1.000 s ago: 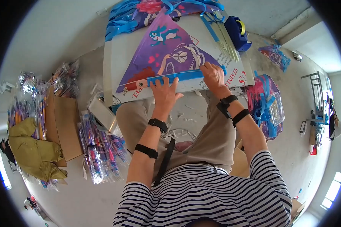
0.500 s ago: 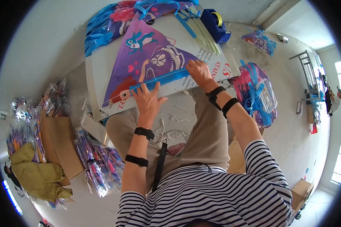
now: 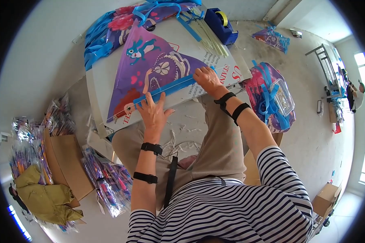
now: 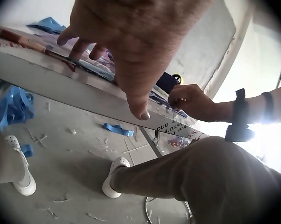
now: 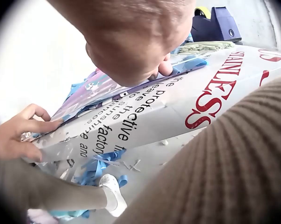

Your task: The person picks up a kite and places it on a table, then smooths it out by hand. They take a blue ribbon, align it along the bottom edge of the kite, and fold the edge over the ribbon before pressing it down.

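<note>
A purple triangular printed sheet (image 3: 140, 77), like a kite sail, lies on a white board (image 3: 97, 95) with red and black lettering. Along its near edge runs a flat blue strip (image 3: 172, 86) with a thin pale line on it. My left hand (image 3: 152, 115) has its fingers spread, their tips pressing the strip's left part, the thumb held out to the side. At the strip's right end my right hand (image 3: 208, 79) curls its fingers and pinches the strip (image 5: 189, 65); the knuckles partly hide the grip.
Behind the sheet lie blue ribbons (image 3: 99, 30), a bundle of thin pale rods (image 3: 211, 40) and a blue tape dispenser (image 3: 221, 27). A packed pink and blue bundle (image 3: 271, 97) sits right of the board. Cardboard (image 3: 67, 162) and bagged goods (image 3: 109, 178) stand left. White scraps litter the floor.
The head view has swung, so board and hands appear further left and lower. Both hands stay at the blue strip; a bit of its end shows again beyond the right hand.
</note>
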A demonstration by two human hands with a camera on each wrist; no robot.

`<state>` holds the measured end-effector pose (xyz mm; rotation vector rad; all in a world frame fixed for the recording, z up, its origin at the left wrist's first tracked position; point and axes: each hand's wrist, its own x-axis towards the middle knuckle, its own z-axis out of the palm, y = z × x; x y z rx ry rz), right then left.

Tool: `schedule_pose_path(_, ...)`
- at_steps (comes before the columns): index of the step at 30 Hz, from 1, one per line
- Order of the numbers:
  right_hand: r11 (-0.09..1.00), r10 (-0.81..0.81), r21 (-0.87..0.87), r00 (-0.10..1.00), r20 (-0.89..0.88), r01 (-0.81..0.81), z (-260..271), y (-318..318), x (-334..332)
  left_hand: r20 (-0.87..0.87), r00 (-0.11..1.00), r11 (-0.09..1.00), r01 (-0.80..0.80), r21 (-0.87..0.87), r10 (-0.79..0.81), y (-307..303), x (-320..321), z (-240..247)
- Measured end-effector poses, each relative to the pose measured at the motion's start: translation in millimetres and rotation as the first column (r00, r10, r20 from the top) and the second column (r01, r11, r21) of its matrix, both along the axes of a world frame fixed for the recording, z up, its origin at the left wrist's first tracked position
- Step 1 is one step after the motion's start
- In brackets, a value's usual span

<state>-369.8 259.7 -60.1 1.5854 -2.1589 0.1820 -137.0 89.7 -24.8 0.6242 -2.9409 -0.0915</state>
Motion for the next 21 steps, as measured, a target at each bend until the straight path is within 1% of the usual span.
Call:
schedule_pose_path(3,1.000,0.001,-0.009,1.000,0.001,-0.001,0.6,0.6,-0.2,0.027,1.000,1.000,0.006,0.000,-0.006,-0.6,-0.1,-1.5)
schedule_pose_path(5,1.000,0.002,-0.010,1.000,0.005,-0.002,0.7,0.1,-0.3,0.009,1.000,0.998,0.020,-0.051,-0.020,0.9,1.0,-1.6)
schedule_pose_path(10,1.000,0.012,-0.010,1.000,0.021,-0.011,2.1,2.7,1.2,0.002,1.000,1.000,0.010,-0.029,-0.010,2.2,0.5,-1.5)
schedule_pose_path(12,1.000,-0.015,-0.010,1.000,0.002,0.015,0.3,2.3,0.5,0.003,1.000,1.000,-0.012,-0.027,0.012,1.0,2.2,-0.4)
schedule_pose_path(14,0.999,0.029,-0.029,0.998,0.046,-0.028,2.1,0.1,2.0,-0.009,1.000,1.000,0.014,-0.016,-0.014,1.5,2.6,0.2)
schedule_pose_path(15,0.999,-0.005,-0.047,1.000,0.020,0.006,5.6,-1.6,7.3,0.000,1.000,1.000,-0.013,-0.022,0.013,0.6,4.2,-2.5)
schedule_pose_path(16,0.997,-0.045,-0.067,0.999,-0.005,0.045,7.9,-4.8,14.2,-0.054,0.998,0.999,0.008,-0.049,-0.010,-0.1,5.3,-5.2)
schedule_pose_path(17,0.998,-0.053,-0.028,0.999,-0.003,0.053,11.5,-8.8,22.2,-0.109,0.993,0.997,0.033,-0.074,-0.040,-0.8,5.8,-7.4)
schedule_pose_path(18,0.999,-0.039,-0.027,0.999,0.002,0.039,14.0,-13.5,31.4,-0.103,0.994,0.997,0.019,-0.074,-0.026,-1.2,6.1,-9.7)
schedule_pose_path(20,0.995,0.042,-0.089,0.996,0.073,-0.035,15.1,-22.8,48.1,-0.117,0.992,0.997,0.029,-0.069,-0.037,-1.6,6.0,-12.6)
schedule_pose_path(21,0.995,0.050,-0.090,0.996,0.075,-0.044,11.2,-25.4,53.3,-0.115,0.993,0.997,0.021,-0.069,-0.029,-1.6,6.5,-12.8)
